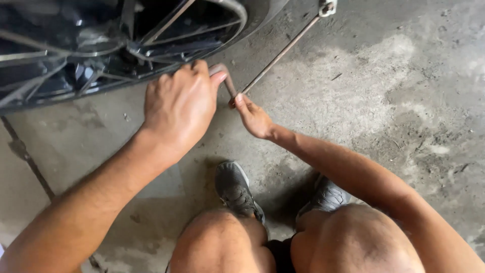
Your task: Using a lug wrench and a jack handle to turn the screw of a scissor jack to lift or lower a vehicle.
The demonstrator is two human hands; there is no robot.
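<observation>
Knees and 2 grey shoes [237,189] fill the foreground, crouched on stained concrete floor [394,101]. Beyond, a dark spoked car wheel [101,40] rests on the ground. Both hands grip a rusty crank rod [278,55]: left hand [179,108] closed over the bent handle end, right hand [252,117] pinching just below. Cranking looks under way; how far along cannot be told.

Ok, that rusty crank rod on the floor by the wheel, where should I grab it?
Grip the bent handle end of the crank rod, where both hands meet: left hand over the upper bend, right hand on the lower one. Come from your side; the shaft's far end is coupled to a fitting.
</observation>
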